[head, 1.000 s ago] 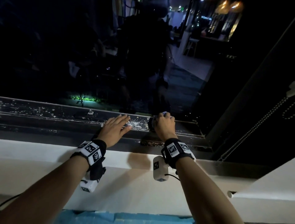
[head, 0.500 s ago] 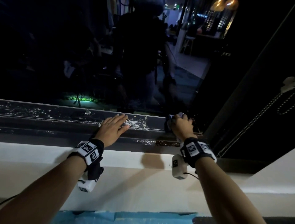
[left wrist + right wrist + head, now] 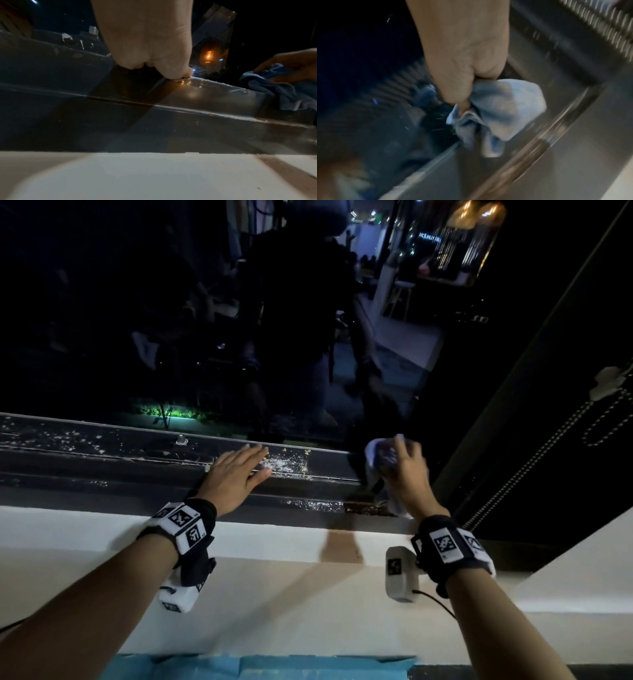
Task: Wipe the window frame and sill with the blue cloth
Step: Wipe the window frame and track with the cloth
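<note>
My right hand [image 3: 402,470] grips the bunched blue cloth [image 3: 380,455] at the right end of the dark window frame [image 3: 102,460], close to the corner with the side frame. In the right wrist view the blue cloth [image 3: 501,115] hangs from my curled fingers [image 3: 462,94] above the metal track. The left hand [image 3: 239,470] lies flat with straight fingers on the frame rail, beside a patch of white specks [image 3: 277,465]. The left wrist view shows the left hand [image 3: 150,54] resting on the rail and the cloth [image 3: 278,88] at far right.
The white sill [image 3: 274,577] runs below the frame. A small knob [image 3: 181,440] sits on the rail to the left, among more white specks. A bead chain [image 3: 534,460] hangs at the right by the dark side frame. Blue tape [image 3: 257,667] lines the bottom edge.
My right hand has slid the cloth rightward along the frame, from beside the left hand to the right corner. The left hand has stayed flat on the rail.
</note>
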Demonstrator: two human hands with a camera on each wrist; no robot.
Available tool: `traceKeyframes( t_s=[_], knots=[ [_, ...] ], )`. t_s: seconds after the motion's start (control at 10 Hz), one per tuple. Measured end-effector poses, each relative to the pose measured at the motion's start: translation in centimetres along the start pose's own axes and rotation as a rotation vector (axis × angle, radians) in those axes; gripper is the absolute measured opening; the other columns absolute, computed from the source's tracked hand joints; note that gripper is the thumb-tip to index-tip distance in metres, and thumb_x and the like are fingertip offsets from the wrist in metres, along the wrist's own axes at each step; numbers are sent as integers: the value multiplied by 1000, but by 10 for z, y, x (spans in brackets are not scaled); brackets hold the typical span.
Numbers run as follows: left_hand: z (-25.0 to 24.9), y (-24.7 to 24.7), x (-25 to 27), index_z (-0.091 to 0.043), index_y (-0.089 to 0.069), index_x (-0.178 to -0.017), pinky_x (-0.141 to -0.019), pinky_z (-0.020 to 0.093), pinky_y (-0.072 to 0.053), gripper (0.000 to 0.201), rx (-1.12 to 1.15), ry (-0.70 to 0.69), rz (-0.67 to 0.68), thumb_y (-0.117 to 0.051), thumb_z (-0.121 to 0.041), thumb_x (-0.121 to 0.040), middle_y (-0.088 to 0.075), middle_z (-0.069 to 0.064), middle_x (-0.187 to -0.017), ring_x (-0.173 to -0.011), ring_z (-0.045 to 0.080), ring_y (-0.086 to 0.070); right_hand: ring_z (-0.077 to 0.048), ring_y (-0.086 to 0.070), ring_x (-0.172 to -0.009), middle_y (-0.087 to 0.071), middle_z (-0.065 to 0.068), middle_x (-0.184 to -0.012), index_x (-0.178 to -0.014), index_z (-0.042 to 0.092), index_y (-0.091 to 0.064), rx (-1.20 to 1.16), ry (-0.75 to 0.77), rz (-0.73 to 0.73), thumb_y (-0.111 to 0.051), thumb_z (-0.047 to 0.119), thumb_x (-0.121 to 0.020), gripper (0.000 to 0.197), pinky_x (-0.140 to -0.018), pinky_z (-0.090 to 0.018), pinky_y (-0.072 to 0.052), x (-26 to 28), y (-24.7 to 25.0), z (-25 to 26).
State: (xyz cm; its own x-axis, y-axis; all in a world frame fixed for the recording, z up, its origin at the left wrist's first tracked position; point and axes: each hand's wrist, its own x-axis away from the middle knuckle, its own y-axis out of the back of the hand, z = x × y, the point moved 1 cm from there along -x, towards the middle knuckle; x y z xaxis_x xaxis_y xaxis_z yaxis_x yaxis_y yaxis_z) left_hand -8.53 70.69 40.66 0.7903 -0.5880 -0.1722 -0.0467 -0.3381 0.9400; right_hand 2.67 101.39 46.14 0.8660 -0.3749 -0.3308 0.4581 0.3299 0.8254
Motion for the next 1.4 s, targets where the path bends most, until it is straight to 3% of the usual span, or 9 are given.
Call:
traceKeyframes(
  t_s=[0.1,0.2,0.4,0.6,0.7,0.9,1.1,1.2,1.4],
  knots=[
    [1,0,0,-25,-19,-149,-115,35,-7,89,-3,0,-2,2,-73,-77,-17,-4,-157,-145,14,-13,-44,-47,-111,-48,-27,-120,-123,4,-48,380,-124,89,-51,42,-88,51,-94,-48,-37,1,-13,-15],
    [1,-1,0,-25,-19,-149,-115,35,-7,89,5,1,3,1,-73,-77,-17,-4,-157,-145,14,-12,-42,-47,-114,-48,-26,-123,-125,6,-44,340,-252,100,-45,49,-88,56,-94,-46,-36,4,-27,-4],
    [1,-1,-1,-24,-20,-149,-115,35,-8,90,0,0,-9,1,-73,-77,-19,-4,-157,-145,14,-14,-40,-37,-128,-42,-28,-135,-130,4,-43,222,-162,113,-49,42,-87,58,-104,-44,-31,10,-53,43],
    [2,1,-1,-24,-21,-149,-115,35,-9,90,11,-3,-10,1,-73,-77,-19,-3,-157,-144,14,-15,-20,-61,-104,-65,-10,-116,-112,15,-66,-173,95,206,-56,24,-70,44,-84,-14,-38,29,-14,17],
    [2,1,0,-24,-22,-148,-115,35,-9,90,9,-5,-7,2,-73,-77,-19,-3,-156,-144,15,-15,-29,-62,-102,-64,-15,-110,-107,20,-63,-11,11,184,-59,23,-81,27,-82,-26,-42,16,4,-15],
    [1,1,0,-24,-21,-149,-115,35,-8,90,12,0,0,2,-73,-76,-19,-4,-157,-144,15,-14,-40,-51,-113,-53,-24,-121,-119,11,-49,305,-201,189,-44,35,-90,38,-92,-42,-43,-8,-34,13],
    [-2,4,0,-23,-22,-149,-114,34,-8,91,24,10,14,0,-72,-76,-19,-4,-157,-145,15,-14,-39,-49,-115,-50,-24,-125,-126,6,-46,235,46,221,-49,20,-85,43,-95,-41,-40,9,-72,94],
    [-2,6,-1,-24,-22,-149,-114,34,-8,92,20,16,21,0,-73,-74,-19,-3,-157,-145,15,-14,-41,-57,-103,-58,-22,-120,-122,10,-49,60,105,242,-48,19,-89,35,-80,-39,-44,22,-63,101],
    [0,6,0,-26,-18,-149,-115,34,-6,95,25,23,50,4,-77,-72,-16,-4,-157,-145,14,-12,-34,-61,-102,-67,-20,-106,-115,8,-59,-168,87,243,-53,9,-88,28,-74,-26,-36,9,-12,64]
  ],
)
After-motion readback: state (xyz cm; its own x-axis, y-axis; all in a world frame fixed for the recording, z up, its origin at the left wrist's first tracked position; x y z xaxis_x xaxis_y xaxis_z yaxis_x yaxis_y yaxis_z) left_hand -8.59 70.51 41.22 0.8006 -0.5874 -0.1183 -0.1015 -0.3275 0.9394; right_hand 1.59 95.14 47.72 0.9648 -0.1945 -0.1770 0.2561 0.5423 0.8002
